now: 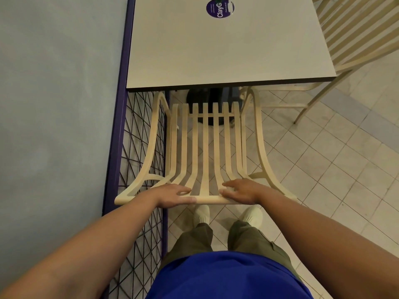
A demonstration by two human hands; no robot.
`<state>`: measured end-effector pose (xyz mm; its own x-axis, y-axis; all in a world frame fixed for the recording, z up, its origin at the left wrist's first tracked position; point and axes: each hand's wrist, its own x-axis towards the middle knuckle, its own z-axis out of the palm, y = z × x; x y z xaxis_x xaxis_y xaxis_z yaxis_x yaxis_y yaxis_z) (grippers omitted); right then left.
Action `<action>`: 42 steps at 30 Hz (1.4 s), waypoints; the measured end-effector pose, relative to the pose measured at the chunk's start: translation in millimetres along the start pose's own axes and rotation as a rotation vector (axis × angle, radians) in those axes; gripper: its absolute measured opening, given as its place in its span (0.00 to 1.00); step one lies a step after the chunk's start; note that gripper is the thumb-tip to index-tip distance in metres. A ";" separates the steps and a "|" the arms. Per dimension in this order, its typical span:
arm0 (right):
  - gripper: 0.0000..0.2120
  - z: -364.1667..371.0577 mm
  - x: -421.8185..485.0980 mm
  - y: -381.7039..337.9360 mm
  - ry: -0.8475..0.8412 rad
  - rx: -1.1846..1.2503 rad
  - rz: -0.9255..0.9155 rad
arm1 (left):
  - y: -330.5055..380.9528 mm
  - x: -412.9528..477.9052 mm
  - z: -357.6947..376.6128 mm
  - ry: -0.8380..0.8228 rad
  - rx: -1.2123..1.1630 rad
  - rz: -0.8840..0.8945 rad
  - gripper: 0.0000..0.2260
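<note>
A cream slatted chair (204, 147) stands pushed partly under a white table (216, 52), its back towards me. My left hand (172, 194) grips the top rail of the chair's back left of the middle, fingers over the far side and thumb along the near edge. On the same rail, right of the middle, my right hand (239, 190) holds on with its fingers laid over the rail; its thumb is hidden. My feet stand right behind the chair.
A purple-framed wire mesh panel (138, 137) and a blue wall (54, 104) run close along the chair's left side. A second cream chair (349, 31) stands at the table's right. A round purple sticker (219, 7) is on the tabletop. Tiled floor (323, 169) spreads to the right.
</note>
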<state>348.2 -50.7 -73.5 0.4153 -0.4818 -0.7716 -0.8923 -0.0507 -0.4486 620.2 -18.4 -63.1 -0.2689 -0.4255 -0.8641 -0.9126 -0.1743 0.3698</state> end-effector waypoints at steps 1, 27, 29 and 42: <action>0.30 -0.6 1.1 0.5 0.028 0.004 0.009 | 2.9 -1.5 0.8 0.028 -0.043 -0.002 0.33; 0.27 -136.6 60.7 61.9 -0.136 -0.494 -0.336 | 145.7 51.3 8.4 0.326 -0.392 -0.271 0.24; 0.27 -155.8 48.9 67.5 -0.173 -0.566 -0.403 | 177.2 48.6 20.8 0.408 -0.512 -0.345 0.26; 0.23 -193.0 -41.2 7.2 -0.250 -1.075 -0.778 | 320.0 -22.0 91.2 0.918 -0.894 -0.625 0.26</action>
<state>290.5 -200.0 42.1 0.7909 0.1503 -0.5932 -0.0601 -0.9456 -0.3197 306.0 16.2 43.1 0.7055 -0.4258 -0.5665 -0.2141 -0.8901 0.4024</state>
